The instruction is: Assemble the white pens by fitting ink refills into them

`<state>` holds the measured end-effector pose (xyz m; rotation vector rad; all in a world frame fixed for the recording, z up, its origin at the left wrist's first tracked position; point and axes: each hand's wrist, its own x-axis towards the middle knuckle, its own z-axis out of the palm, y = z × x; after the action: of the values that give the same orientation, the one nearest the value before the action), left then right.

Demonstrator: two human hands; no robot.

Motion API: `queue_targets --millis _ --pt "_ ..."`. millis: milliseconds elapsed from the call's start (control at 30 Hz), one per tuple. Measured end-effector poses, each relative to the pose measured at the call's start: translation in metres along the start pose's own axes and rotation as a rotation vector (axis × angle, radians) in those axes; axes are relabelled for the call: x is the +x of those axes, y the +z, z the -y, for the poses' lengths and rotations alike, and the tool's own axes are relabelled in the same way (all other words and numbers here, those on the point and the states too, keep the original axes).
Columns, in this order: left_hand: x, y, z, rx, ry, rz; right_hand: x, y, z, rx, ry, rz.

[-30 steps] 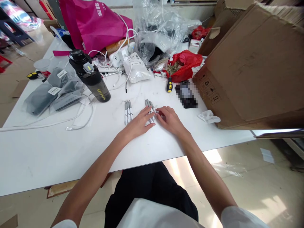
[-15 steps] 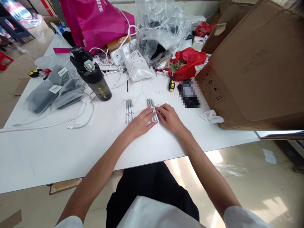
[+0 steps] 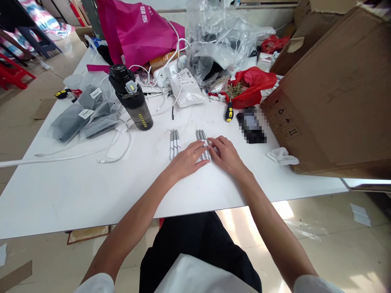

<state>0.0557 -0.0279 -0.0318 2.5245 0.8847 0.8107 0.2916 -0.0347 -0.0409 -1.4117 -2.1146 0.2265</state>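
Observation:
Several grey-and-white pens lie on the white table [image 3: 100,191] in two side-by-side groups. The left group of pens [image 3: 174,144] is untouched. Over the right group of pens [image 3: 200,134] rests my left hand [image 3: 190,158], fingers stretched across the barrels and thumb apart near their lower ends. My right hand [image 3: 225,154] lies against that group's right side, with its fingers loosely bent and apart. Both hands are open, touching the pens without a visible grip. My fingers hide the middle of the right group.
A black water bottle [image 3: 132,99] and bagged grey items [image 3: 87,114] stand left, beside a white cable [image 3: 64,159]. Behind are a white parcel [image 3: 187,89], a screwdriver [image 3: 229,112] and a red bag [image 3: 259,83]. A blurred dark device [image 3: 252,125] and a cardboard box [image 3: 332,97] are right.
The whole view has shifted, so the table's things appear farther right. My hands keep nearly the same place at the right group of pens.

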Motion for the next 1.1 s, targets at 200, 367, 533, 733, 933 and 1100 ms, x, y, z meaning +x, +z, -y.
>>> queue_targets --millis 200,367,533,733,933,1100 --pt "0.003 -0.042 0.025 0.143 -0.217 -0.306 -0.002 -0.004 0.005 0.048 0.014 0.016" --pt "-0.008 -0.064 0.053 0.128 -0.609 -0.331 -0.002 -0.004 0.006 0.058 -0.012 0.034" --pt "-0.009 -0.064 0.054 0.067 -0.718 -0.246 -0.001 -0.004 0.006 0.062 -0.016 0.033" --pt "-0.004 -0.07 0.044 0.078 -0.776 -0.194 -0.001 -0.005 0.006 0.066 -0.025 0.044" --pt "-0.001 -0.077 0.034 0.135 -0.84 -0.158 -0.005 -0.005 0.007 0.056 -0.108 0.056" --pt "-0.002 -0.076 0.04 0.082 -0.772 -0.266 -0.006 -0.004 0.008 0.046 -0.186 0.052"
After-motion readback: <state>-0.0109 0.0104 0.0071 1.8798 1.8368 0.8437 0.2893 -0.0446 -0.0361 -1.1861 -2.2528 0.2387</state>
